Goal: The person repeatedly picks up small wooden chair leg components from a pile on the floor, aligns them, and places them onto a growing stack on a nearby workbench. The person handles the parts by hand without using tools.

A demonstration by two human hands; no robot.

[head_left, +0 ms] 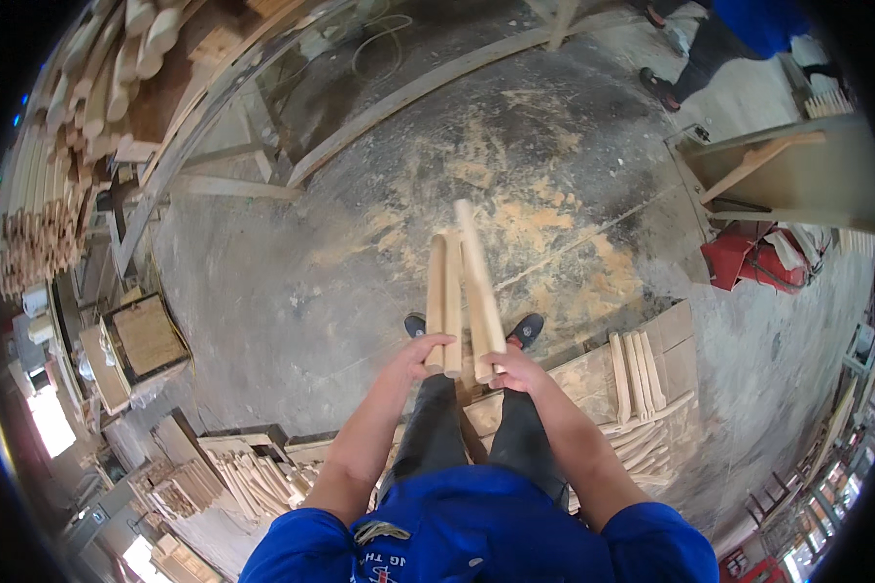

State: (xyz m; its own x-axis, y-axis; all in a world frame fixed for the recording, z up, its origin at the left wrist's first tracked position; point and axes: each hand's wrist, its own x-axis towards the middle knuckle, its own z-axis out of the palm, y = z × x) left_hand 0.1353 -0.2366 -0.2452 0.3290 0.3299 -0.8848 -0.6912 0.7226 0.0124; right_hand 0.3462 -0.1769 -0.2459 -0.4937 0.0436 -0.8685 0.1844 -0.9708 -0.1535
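Observation:
Long pale wooden bars stand out in front of my body, above the floor. My left hand (424, 354) is closed round the near ends of a pair of wooden bars (444, 301) lying side by side. In my right hand (517, 369) are more wooden bars (478, 277), gripped near their lower ends. One of these leans across the others, its far end reaching higher and slightly blurred. The two bundles are close together at the top, with a gap between the hands. Fingers partly hide the near ends.
More shaped wooden bars (636, 374) lie on a flat board to my right. Wooden pieces (253, 481) are stacked at the lower left, and tall piles (49, 228) fill the upper left. Sawdust (525, 219) covers the grey floor. A red container (758, 257) and another person (719, 49) are at right.

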